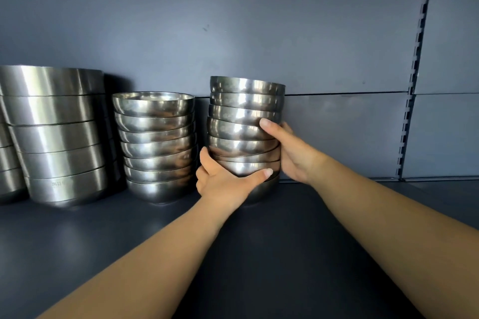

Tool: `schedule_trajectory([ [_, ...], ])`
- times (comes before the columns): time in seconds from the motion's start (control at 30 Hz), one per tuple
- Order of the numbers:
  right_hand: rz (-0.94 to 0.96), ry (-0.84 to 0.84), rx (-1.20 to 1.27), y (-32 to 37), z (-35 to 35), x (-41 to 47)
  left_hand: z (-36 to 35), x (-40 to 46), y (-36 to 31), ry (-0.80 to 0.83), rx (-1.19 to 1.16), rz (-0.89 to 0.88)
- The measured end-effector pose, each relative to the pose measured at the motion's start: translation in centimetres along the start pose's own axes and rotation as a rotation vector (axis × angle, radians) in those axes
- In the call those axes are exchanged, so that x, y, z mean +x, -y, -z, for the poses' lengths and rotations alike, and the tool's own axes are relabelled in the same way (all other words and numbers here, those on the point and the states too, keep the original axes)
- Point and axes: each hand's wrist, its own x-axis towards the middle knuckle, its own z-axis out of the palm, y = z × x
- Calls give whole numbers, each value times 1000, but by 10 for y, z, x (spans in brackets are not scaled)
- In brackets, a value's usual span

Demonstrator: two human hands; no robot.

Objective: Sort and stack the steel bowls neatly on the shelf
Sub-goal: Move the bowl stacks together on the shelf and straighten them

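Note:
A tall stack of several round steel bowls (245,109) stands on the dark blue shelf (129,235) near the back wall. My left hand (223,184) grips the stack low on its left side, thumb across the front of a lower bowl. My right hand (290,153) clasps its right side at mid height, thumb pressed on a bowl. Just to the left, a shorter stack of the same round bowls (155,145) rests apart from my hands. The lowest bowl of the held stack is partly hidden by my left hand.
At the far left stand stacks of larger straight-sided steel bowls (57,134), reaching higher than the round ones. A slotted metal upright (414,72) runs down the back wall at the right. Bare shelf surface stretches to the right of the held stack.

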Motion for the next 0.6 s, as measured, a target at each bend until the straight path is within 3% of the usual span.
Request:
schedule_trajectory([
  [0.3,-11,155,23,4,16,14,16,8,3,41,-124,20],
  [0.5,-47,67,40,-2,12,14,22,14,6,191,-400,-124],
  [0.6,-31,45,23,-2,11,8,18,17,10,146,-436,-170],
])
